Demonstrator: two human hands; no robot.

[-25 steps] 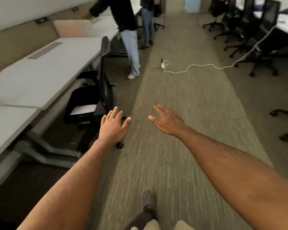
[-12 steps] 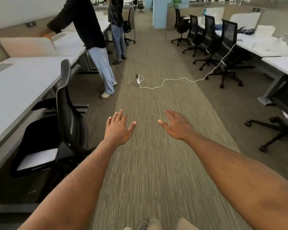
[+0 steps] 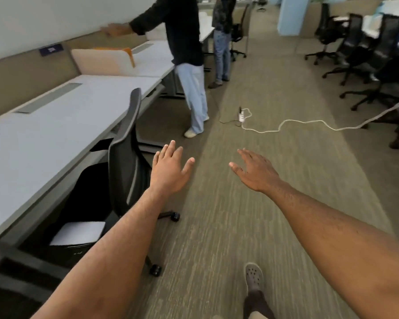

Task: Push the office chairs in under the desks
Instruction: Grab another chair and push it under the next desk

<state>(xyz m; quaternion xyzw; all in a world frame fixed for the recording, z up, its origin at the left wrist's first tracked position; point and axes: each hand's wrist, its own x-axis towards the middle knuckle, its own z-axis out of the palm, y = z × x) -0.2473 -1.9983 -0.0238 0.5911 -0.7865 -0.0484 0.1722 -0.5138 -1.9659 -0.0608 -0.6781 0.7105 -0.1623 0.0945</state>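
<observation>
A black office chair (image 3: 124, 143) stands at the left with its seat tucked under a long white desk (image 3: 44, 130); a white sheet lies on the seat. My left hand (image 3: 171, 169) hovers open just right of the chair's backrest, not touching it. Out over the carpet aisle my right hand (image 3: 255, 172) is open too, holding nothing. Several more black office chairs (image 3: 364, 54) stand at the desks on the far right.
A person in a dark top and light trousers (image 3: 189, 65) stands at the left desks ahead, with a second person (image 3: 222, 38) behind. A white cable and power strip (image 3: 242, 116) lie across the aisle. My foot (image 3: 253, 278) is at the bottom.
The view has moved forward along the aisle; the left chair now sits close beside my left hand. Both hands stay open and raised. The person ahead has stretched an arm over the desk.
</observation>
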